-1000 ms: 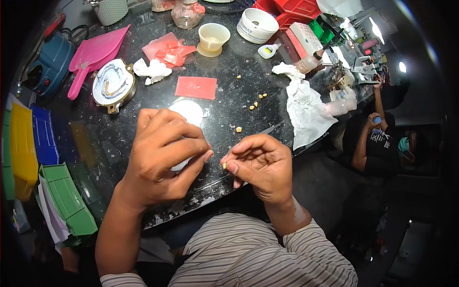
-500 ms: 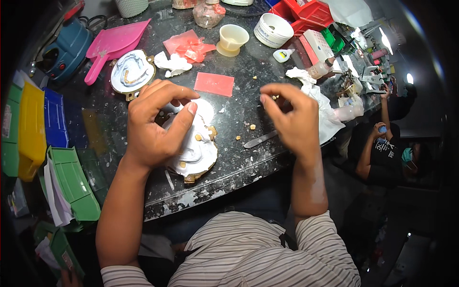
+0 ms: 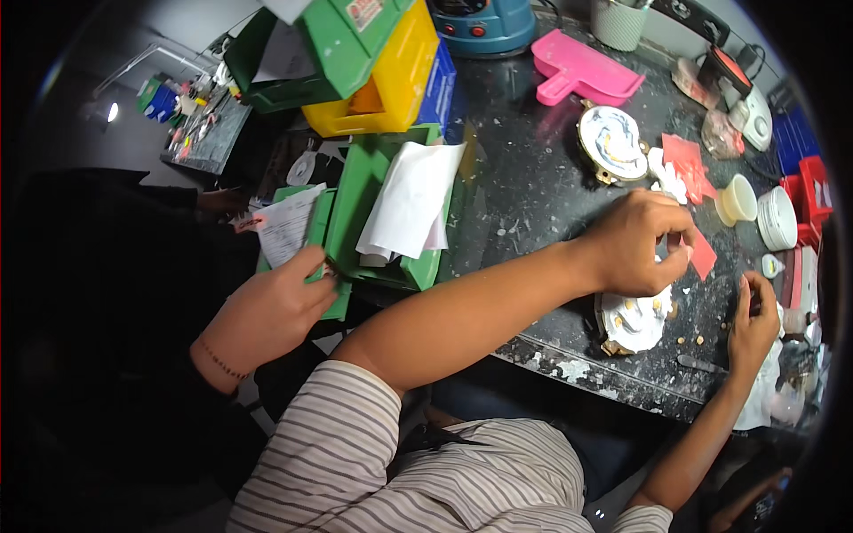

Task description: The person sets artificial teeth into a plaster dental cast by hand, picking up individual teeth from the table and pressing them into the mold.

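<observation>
My left hand [image 3: 641, 244] hovers over a dental flask half [image 3: 633, 324] filled with white plaster and dotted with small yellowish pieces. Its thumb and index finger come together in a pinch; whatever they hold is too small to make out. To the right, above the bench, my right hand [image 3: 753, 327] has its fingers curled with thumb and index tips close. What sits between them cannot be made out. Small yellowish pieces [image 3: 699, 340] and a flat metal blade [image 3: 701, 363] lie between the flask half and my right hand. A pink wax sheet [image 3: 702, 256] is partly behind my left hand.
Another plaster-filled flask half [image 3: 613, 142], a pink dustpan [image 3: 582, 75], crumpled pink sheet [image 3: 686, 169] and cream cup [image 3: 736, 200] stand farther back. Green bins [image 3: 355, 209] with papers [image 3: 413, 195] are at left, where another person's hand [image 3: 275, 311] reaches in.
The view has turned left, bringing the green bins and another person's hand into sight. Both my hands stay raised above the bench, the left still over the flask half.
</observation>
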Demonstrator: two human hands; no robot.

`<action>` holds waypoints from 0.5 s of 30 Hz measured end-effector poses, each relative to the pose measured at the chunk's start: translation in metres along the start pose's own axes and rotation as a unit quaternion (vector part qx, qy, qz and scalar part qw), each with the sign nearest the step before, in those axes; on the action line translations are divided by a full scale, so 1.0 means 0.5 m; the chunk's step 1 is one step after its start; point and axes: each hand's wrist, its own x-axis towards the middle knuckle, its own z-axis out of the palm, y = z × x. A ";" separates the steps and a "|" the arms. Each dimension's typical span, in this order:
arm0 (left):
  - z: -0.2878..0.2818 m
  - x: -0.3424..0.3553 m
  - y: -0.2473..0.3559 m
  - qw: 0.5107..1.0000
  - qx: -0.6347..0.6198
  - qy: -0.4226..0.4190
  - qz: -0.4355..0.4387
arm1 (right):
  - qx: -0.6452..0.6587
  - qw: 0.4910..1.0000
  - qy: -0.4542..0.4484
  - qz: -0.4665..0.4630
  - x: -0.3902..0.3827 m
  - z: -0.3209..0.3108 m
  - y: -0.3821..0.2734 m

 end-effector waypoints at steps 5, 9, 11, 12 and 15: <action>0.000 -0.002 -0.003 0.999 0.038 -0.003 0.000 | 0.035 0.999 0.019 -0.009 -0.011 0.004 -0.004; 0.014 0.003 -0.001 0.999 0.043 0.000 -0.002 | 0.038 0.999 -0.004 -0.011 -0.018 -0.007 -0.007; 0.014 0.002 -0.001 0.999 0.054 0.005 0.004 | 0.046 0.999 -0.007 -0.014 -0.019 -0.004 -0.009; 0.014 0.001 -0.002 0.998 0.059 0.005 0.005 | 0.045 0.999 -0.009 -0.014 -0.019 -0.004 -0.011; 0.020 0.001 0.004 0.997 0.073 0.006 -0.009 | 0.042 0.998 -0.009 -0.036 -0.022 -0.003 -0.010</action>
